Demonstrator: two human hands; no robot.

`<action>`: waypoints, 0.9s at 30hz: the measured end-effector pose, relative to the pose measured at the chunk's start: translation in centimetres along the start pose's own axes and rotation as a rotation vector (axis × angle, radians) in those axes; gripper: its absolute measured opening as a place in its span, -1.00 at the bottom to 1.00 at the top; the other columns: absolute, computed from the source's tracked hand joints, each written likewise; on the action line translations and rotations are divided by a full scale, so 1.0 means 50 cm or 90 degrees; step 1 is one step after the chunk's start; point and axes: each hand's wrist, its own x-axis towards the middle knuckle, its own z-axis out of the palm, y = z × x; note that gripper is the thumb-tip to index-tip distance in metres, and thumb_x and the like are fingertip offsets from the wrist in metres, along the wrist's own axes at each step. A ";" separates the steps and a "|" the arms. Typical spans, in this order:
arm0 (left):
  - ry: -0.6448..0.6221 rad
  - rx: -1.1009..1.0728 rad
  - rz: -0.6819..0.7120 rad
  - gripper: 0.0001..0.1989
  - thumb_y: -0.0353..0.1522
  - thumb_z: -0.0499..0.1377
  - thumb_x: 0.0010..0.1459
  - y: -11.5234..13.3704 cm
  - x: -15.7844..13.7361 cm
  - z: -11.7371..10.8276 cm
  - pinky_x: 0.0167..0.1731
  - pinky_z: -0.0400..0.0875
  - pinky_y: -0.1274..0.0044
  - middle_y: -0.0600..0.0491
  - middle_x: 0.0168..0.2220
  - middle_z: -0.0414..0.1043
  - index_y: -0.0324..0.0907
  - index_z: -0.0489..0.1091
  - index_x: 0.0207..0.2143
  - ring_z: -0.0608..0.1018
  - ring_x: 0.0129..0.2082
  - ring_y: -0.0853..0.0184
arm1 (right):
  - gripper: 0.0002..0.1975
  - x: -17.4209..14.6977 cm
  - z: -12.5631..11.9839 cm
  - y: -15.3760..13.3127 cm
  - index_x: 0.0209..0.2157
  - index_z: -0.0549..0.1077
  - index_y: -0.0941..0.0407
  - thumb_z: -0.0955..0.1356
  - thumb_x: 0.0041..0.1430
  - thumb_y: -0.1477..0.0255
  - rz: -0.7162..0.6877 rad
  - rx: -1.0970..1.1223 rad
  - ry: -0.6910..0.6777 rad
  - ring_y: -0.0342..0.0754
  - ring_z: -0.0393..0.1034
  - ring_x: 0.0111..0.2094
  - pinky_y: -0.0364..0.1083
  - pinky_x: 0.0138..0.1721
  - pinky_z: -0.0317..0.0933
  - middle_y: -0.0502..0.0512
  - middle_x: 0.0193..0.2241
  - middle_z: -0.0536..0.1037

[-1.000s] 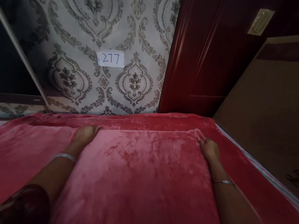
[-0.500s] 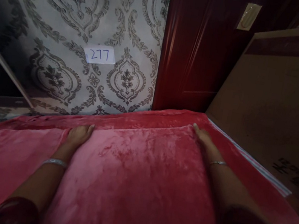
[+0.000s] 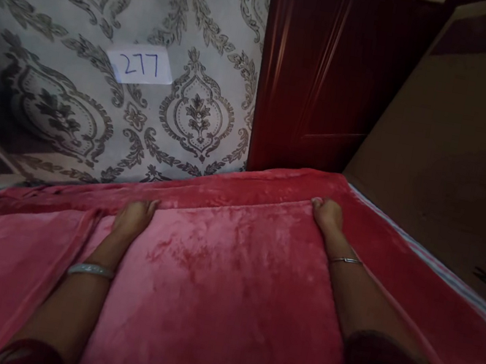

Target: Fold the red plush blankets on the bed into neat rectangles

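Observation:
A plush red-pink blanket (image 3: 215, 289) lies folded across the surface before me, its folded edge running between my hands. My left hand (image 3: 133, 218) is closed on that edge left of centre, with a bangle at the wrist. At the right corner of the fold, my right hand (image 3: 327, 213) pinches the blanket between thumb and fingers. Under the folded part, more red plush cloth (image 3: 413, 279) spreads to the right. Another pink fold (image 3: 2, 253) lies to the left of my left forearm.
A patterned wall (image 3: 225, 11) with a paper label (image 3: 144, 65) marked 277 rises behind the blanket. Beside it stands a dark red wooden panel (image 3: 314, 63). A large cardboard box (image 3: 474, 140) borders the right side. A striped edge (image 3: 426, 256) shows along the box.
The view has tilted down and moved closer. My right hand now bends its fingers round the corner of the fold. My left hand stays on the edge, and a gap shows at its left.

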 end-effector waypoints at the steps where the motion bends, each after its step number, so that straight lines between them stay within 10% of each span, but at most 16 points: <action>1: -0.003 0.001 0.008 -0.42 -0.18 -0.19 0.38 -0.001 0.001 0.000 -0.06 0.40 0.32 -0.30 -0.02 0.56 -0.30 0.54 -0.05 0.57 0.02 -0.05 | -0.58 -0.002 -0.002 -0.003 0.01 0.55 0.28 0.23 0.38 0.30 0.005 -0.006 -0.012 0.19 0.51 0.00 -0.06 -0.12 0.30 0.49 -0.02 0.58; 12: -0.004 -0.017 0.019 -0.41 -0.17 -0.19 0.37 -0.002 -0.002 -0.006 -0.04 0.40 0.28 -0.32 0.02 0.54 -0.30 0.54 -0.02 0.56 0.04 -0.07 | -0.55 -0.009 -0.045 -0.019 0.10 0.51 0.25 0.23 0.40 0.26 0.001 0.036 -0.097 0.15 0.46 0.11 -0.05 0.01 0.29 0.45 0.07 0.53; 19: -0.025 -0.011 0.066 -0.39 -0.19 -0.22 0.38 0.005 -0.002 -0.045 -0.02 0.41 0.31 -0.39 0.04 0.51 -0.42 0.49 0.02 0.55 0.06 -0.04 | -0.48 -0.123 -0.156 0.105 0.04 0.53 0.33 0.25 0.38 0.17 0.014 0.085 -0.166 0.17 0.53 -0.01 -0.03 -0.06 0.36 0.44 0.01 0.57; 27: 0.002 0.017 0.455 -0.45 -0.20 -0.03 0.32 0.109 -0.153 -0.058 0.23 0.23 0.19 -0.29 0.32 0.23 -0.28 0.30 0.26 0.31 0.31 -0.02 | -0.45 -0.289 -0.221 0.311 0.00 0.56 0.22 0.31 0.23 0.07 -0.017 0.158 -0.231 0.17 0.48 0.03 0.00 0.05 0.32 0.30 0.04 0.58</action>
